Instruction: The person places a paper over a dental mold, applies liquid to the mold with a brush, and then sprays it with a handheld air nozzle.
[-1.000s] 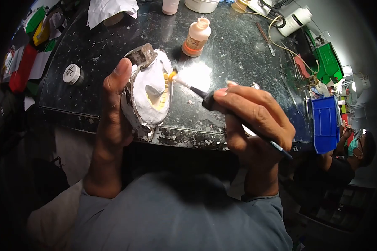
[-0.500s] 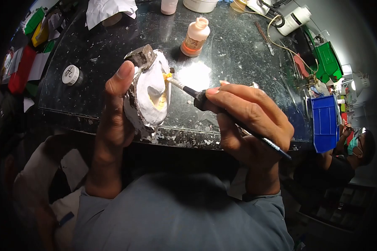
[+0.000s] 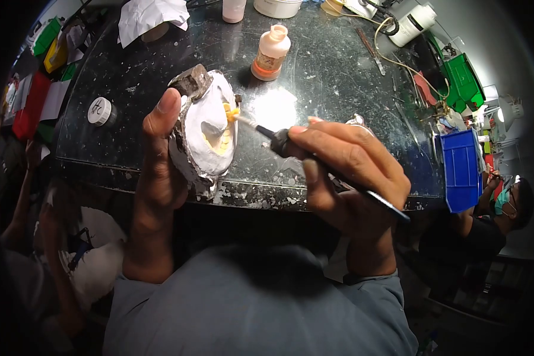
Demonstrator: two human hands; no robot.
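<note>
My left hand (image 3: 161, 151) is wrapped round a dental flask (image 3: 184, 157) filled with white plaster, holding it tilted above the table's front edge. Yellowish denture teeth (image 3: 226, 140) are set in the plaster's hollow, along its right side. In my right hand (image 3: 356, 169) is a slim brush (image 3: 267, 134) with a dark handle, gripped like a pen. Its pale tip meets the yellow teeth at the flask's upper right. Beyond the flask stands an uncapped bottle (image 3: 272, 53) with pinkish-orange contents.
A white lid marked with letters (image 3: 99, 111) lies at left on the black table (image 3: 338, 71). Crumpled paper (image 3: 151, 21) is at the back, and a knife (image 3: 371, 52) lies back right. A blue bin (image 3: 460, 172) stands at right, near a masked person (image 3: 486, 219).
The flask has turned slightly, so more of the teeth show. The brush tip has shifted a little left and down. At left, another person's arm has come into view.
</note>
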